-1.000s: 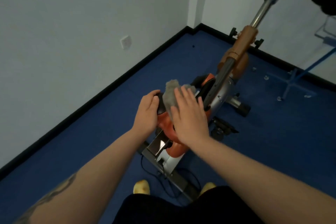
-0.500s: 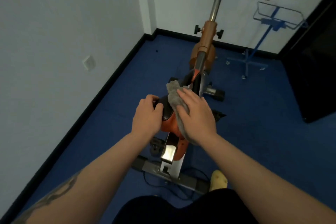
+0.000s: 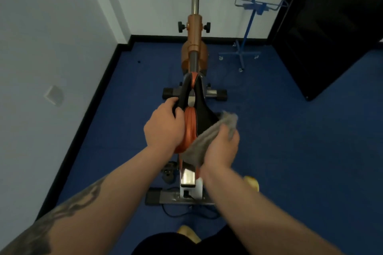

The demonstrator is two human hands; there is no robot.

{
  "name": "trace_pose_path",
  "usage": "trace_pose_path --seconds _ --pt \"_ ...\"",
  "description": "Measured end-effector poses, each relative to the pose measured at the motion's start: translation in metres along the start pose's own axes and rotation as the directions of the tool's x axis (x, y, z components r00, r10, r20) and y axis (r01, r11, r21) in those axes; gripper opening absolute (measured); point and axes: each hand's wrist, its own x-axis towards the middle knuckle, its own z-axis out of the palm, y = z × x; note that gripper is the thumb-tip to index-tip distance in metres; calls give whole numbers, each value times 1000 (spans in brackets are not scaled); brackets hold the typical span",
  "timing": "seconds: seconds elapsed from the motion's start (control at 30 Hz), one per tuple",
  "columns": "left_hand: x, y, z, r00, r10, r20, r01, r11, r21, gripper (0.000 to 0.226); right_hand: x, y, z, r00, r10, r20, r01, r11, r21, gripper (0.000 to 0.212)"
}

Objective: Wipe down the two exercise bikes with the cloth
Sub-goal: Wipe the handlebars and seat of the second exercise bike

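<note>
1. Orange and black exercise bike (image 3: 194, 51) sits on the blue carpet (image 3: 290, 151) near the corner, and its saddle (image 3: 196, 105) is right under the camera.
2. Left hand (image 3: 163, 128) is curled round the saddle's left edge, gripping it.
3. Right hand (image 3: 222, 148) has its fingers closed on the grey cloth (image 3: 204, 144), which lies against the saddle's right rear side.
4. A blue wheeled stand (image 3: 251, 18) is over by the back wall.

no readable text, no labels, brands or numbers legible on any surface in view
</note>
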Motion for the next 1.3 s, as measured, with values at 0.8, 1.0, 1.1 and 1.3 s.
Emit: trace_pose_path --seconds 0.8,1.0,1.1,1.3 --pt "-4 -2 -1 1000 15 -12 -15 1000 -21 33 48 -48 24 873 -112 475 484 327 -812 57" --pt "-5 1 -2 999 -39 -27 39 999 -24 30 63 -51 45 823 -108 558 566 228 -792 53" --pt "-7 2 -4 996 -87 -35 85 995 -51 29 92 -59 86 851 -135 508 517 388 -763 51" --pt "-18 11 0 922 -288 -258 276 958 -82 22 131 -90 130 323 -116 939 899 -274 -343 41"
